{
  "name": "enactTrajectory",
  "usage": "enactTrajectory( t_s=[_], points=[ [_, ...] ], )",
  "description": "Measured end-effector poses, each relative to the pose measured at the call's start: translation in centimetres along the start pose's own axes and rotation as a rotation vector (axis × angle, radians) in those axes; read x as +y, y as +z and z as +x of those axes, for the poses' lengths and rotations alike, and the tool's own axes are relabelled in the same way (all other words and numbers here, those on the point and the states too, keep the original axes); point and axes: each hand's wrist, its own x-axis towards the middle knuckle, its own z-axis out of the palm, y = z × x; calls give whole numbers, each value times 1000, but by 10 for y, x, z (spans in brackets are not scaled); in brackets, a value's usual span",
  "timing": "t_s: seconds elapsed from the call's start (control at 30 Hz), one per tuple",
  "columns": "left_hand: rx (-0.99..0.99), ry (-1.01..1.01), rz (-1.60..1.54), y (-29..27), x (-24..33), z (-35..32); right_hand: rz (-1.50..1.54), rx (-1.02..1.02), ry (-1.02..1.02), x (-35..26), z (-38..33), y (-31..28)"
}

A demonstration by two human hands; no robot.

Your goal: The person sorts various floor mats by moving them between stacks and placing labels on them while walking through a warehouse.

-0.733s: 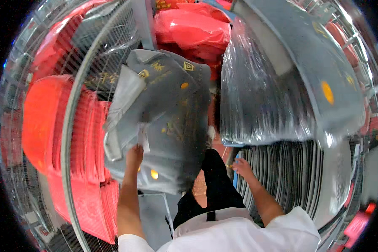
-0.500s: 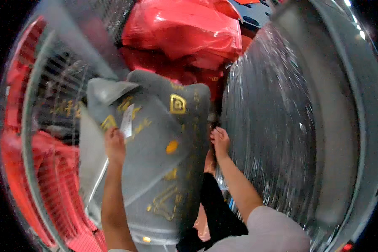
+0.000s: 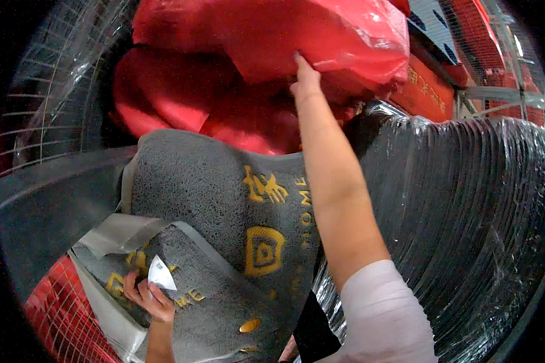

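Grey floor mats (image 3: 188,175) with yellow lettering and emblems lie piled in front of me, their near-left edges folded over. My left hand (image 3: 153,297) is closed at a small white paper label (image 3: 162,275), pinched between thumb and fingers above the folded mat. My right hand (image 3: 307,78) reaches far forward over the mats to a bundle in red plastic wrap (image 3: 339,42). One finger stretches out against the wrap, with the thumb apart below it. The remaining fingers are hidden, and a firm hold on the bundle does not show.
On the right stands a large stack wrapped in clear film (image 3: 460,212). Wire mesh (image 3: 42,121) and a grey post (image 3: 60,193) border the left side. More red material (image 3: 72,308) shows through mesh at the lower left. An orange-red box (image 3: 424,91) sits at the far right.
My right hand has left the right edge of the mats and moved forward to the red bundle. My left hand stays over the mats, now at the white label. The view has shifted forward.
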Motion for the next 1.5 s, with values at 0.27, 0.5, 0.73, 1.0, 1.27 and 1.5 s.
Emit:
enactTrajectory(
  t_s=[0.27,0.5,0.73,1.0,1.27,1.5],
  points=[
    [66,67,20,-9,-16,7,347,-430,24,-79,-246,-74],
    [-257,-426,-568,-53,9,-12,129,-22,149,-40,-485,-221],
    [-119,-790,-1569,-252,81,-248,-50,-217,-232,-123,-687,-248],
    [233,-118,-232,-506,45,-375,-395,-914,-80,-189,-929,-289],
    [616,-278,-380,-693,17,-511,-168,-1580,157,-170,-1040,-263],
    [623,-621,-675,-800,69,-569,-449,-2268,64,5,-1163,-324]
  ],
)
